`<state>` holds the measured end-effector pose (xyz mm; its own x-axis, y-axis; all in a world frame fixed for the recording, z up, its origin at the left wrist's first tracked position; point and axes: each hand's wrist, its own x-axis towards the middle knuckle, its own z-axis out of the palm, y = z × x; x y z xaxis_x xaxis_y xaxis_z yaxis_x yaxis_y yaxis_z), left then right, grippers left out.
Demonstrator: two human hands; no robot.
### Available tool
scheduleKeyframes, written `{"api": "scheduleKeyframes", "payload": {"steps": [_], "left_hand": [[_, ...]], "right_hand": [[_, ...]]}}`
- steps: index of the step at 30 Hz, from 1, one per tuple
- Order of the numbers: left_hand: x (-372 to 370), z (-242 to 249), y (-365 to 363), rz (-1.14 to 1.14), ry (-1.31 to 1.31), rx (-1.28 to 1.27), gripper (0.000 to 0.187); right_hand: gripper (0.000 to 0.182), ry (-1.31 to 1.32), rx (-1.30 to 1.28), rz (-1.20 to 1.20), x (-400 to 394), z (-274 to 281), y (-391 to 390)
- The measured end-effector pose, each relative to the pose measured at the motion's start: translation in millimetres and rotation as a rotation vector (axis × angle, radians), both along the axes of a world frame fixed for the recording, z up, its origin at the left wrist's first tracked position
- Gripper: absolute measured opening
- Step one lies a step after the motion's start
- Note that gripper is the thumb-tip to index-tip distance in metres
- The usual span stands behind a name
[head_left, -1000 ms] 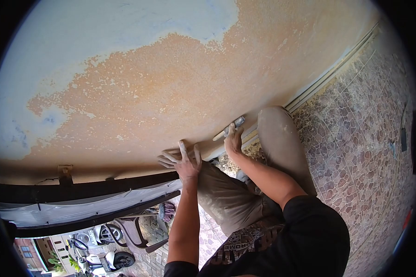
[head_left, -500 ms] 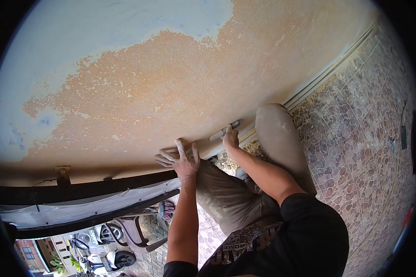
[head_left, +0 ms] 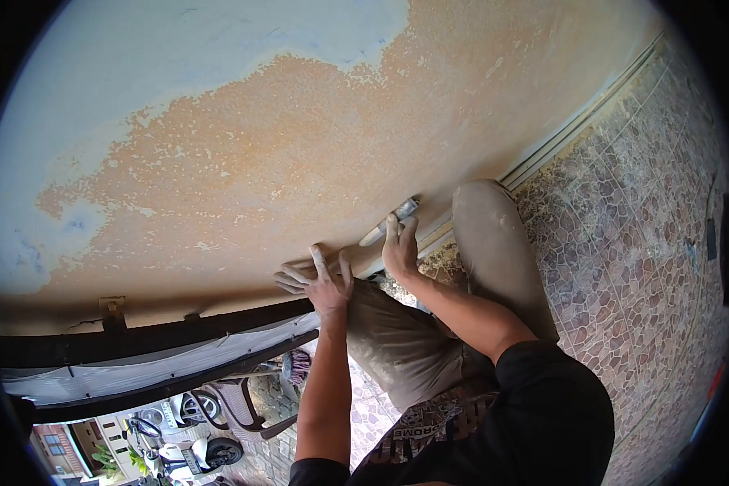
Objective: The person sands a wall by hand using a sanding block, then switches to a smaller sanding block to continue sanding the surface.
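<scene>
The right hand [head_left: 399, 251] has slid its gripped grey metal scraper [head_left: 390, 220] along the peeling orange wall [head_left: 300, 154], while the left hand [head_left: 320, 279] presses flat, fingers spread.

The scraper [head_left: 390, 220] held by the right hand [head_left: 400, 251] is mostly covered by its fingers, so the handle cannot be seen and the blade edge is too small to make out. The left hand [head_left: 320, 279] palm is hidden, pressed flat against the wall [head_left: 300, 138]. The plastic chair [head_left: 247, 409] and scooters [head_left: 178, 454] at the bottom edge are small and partly cut off.
</scene>
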<state>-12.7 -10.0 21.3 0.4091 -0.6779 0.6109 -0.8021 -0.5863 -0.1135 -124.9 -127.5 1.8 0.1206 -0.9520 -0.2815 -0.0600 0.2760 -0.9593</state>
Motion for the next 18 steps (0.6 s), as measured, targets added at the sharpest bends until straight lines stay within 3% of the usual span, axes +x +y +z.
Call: {"api": "scheduleKeyframes", "payload": {"steps": [1,3,4,5,8,10,12,15,18], "left_hand": [[4,-4,3,0.002,0.0,0.001,0.083],[9,-20,7,0.007,0.156,0.011,0.077],[8,-22,7,0.009,0.162,0.008,0.077],[9,-23,7,0.016,0.163,0.01,0.077],[8,-14,5,0.002,0.138,0.011,0.077],[7,-11,9,-0.019,0.125,0.028,0.077],[8,-13,7,-0.028,0.085,0.003,0.077],[8,-15,4,-0.028,0.068,-0.031,0.077],[6,-14,3,-0.005,0.07,-0.009,0.077]], "right_hand": [[0.045,0.0,0.001,0.002,-4,15,1],[0.039,0.001,-0.336,0.199,-13,30,0],[0.04,0.037,-0.455,0.075,-7,8,-4],[0.043,0.179,-0.277,0.036,-5,-15,-7],[0.059,0.267,0.194,0.06,0,-101,-15],[0.058,0.227,0.149,0.061,5,-77,-5],[0.052,0.082,0.003,0.039,1,-16,1],[0.043,0.024,-0.324,0.129,-1,-5,4],[0.049,0.227,-0.008,0.084,-4,-56,-5]]}}
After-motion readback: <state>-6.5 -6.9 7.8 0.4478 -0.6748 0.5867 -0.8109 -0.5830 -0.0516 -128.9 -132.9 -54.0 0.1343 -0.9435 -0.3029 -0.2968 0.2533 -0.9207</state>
